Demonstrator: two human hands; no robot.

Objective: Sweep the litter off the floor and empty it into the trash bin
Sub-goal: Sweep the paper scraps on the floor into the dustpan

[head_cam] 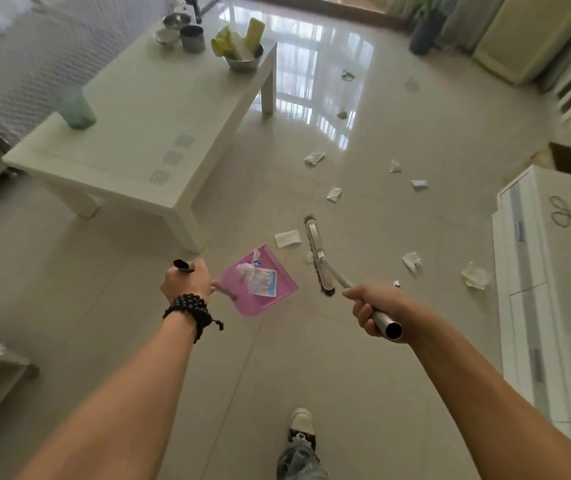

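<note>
Left hand point(185, 280) fingers grip pink dustpan point(260, 282) handle, right hand point(369, 308) wraps broom point(318, 258) pole; paper scrap point(287, 238) just beside bristles, so keep pan lip flat on floor and sweep short.

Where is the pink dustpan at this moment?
In the head view the pink dustpan sits low centre, held by the left hand, left of the broom head and just before the white table's near leg.

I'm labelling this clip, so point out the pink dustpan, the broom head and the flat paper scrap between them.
pink dustpan point(279, 292): head view, bare right side of pan.
broom head point(315, 249): head view, white back.
flat paper scrap point(287, 238): head view, its middle.
</note>
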